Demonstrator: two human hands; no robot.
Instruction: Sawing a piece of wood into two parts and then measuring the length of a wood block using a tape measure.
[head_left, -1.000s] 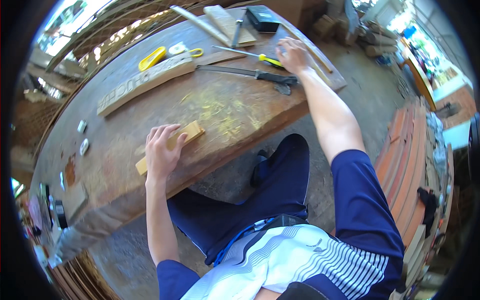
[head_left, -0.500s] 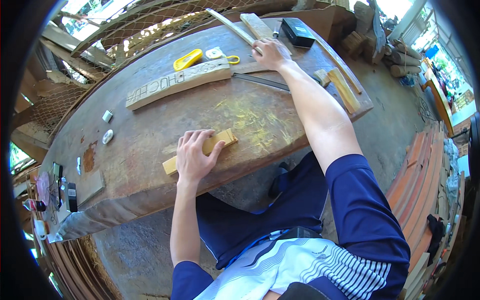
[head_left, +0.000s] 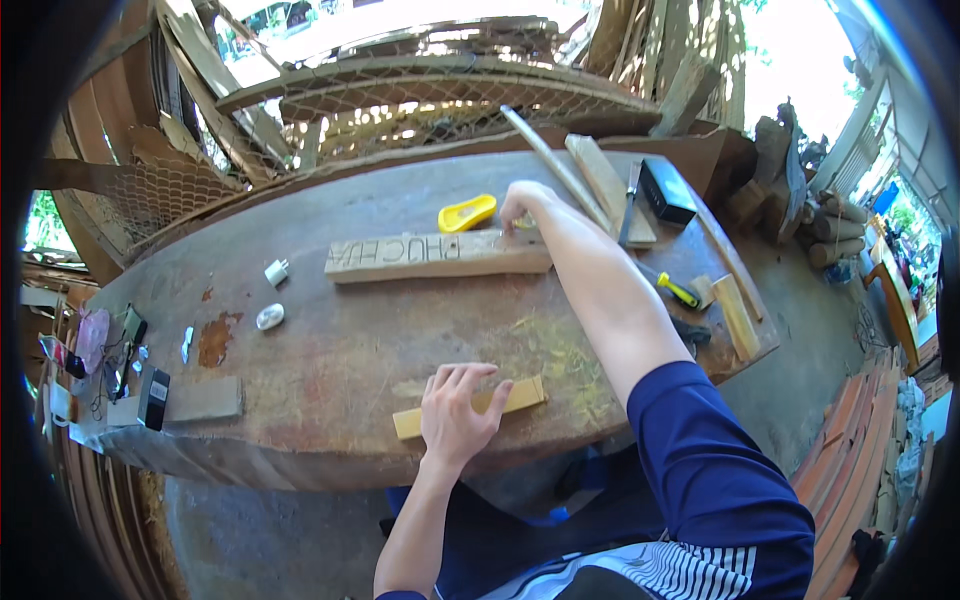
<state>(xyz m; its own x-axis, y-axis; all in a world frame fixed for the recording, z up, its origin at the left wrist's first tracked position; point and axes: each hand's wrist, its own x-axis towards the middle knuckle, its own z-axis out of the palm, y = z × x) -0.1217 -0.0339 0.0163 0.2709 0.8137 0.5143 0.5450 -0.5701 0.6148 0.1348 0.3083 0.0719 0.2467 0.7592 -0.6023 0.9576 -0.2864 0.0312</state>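
My left hand [head_left: 460,415] lies across a short yellowish wooden block [head_left: 520,394] near the table's front edge. Its fingers and thumb are apart, resting over the block. Farther off, my right hand [head_left: 525,205] reaches down with bent fingers behind the right end of a long pale wooden bar [head_left: 440,257] with letters drawn on it. A bit of yellow shows under the fingers; what they close on is mostly hidden. Just left of that hand lies a yellow oval tray-like piece [head_left: 467,213].
Right of my right arm are wooden strips [head_left: 600,180], a narrow blade tool [head_left: 629,205], a black box [head_left: 667,190] and a yellow-handled screwdriver [head_left: 680,291]. A white plug adapter [head_left: 277,272] and a white roundish item [head_left: 270,317] lie left. Wire mesh [head_left: 400,105] runs behind the table.
My right hand has left the wooden strips and moved left and nearer, to the small white item with a yellow loop, now mostly covered. My left hand stays at the block. The view has shifted.
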